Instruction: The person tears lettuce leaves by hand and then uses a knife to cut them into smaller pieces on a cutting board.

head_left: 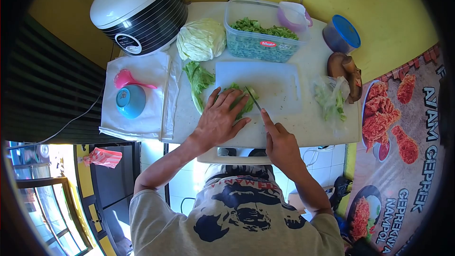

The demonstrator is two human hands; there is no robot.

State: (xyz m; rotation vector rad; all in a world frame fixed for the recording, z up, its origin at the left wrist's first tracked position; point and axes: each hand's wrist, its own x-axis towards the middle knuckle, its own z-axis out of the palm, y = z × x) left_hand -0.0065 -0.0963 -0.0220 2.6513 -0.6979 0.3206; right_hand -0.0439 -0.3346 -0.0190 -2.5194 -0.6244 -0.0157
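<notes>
My left hand (218, 119) is on the left part of a white cutting board (277, 83), its fingers spread over green lettuce (247, 106) and holding it down. In my right hand (282, 144) is a knife (253, 98), gripped with the index finger along its top. The blade points away from me, at the right side of the lettuce and close to the left fingertips. Part of the lettuce is hidden under my left hand. Another lettuce piece (199, 81) lies just left of the board.
Behind the board stand a cabbage (201, 39) and a clear container (261, 53) of cut greens. A rice cooker (142, 16) is at the back left, above a blue bowl (131, 101) and pink rice paddle (128, 80). On the right are a plastic bag (331, 97) and a blue-lidded tub (340, 35).
</notes>
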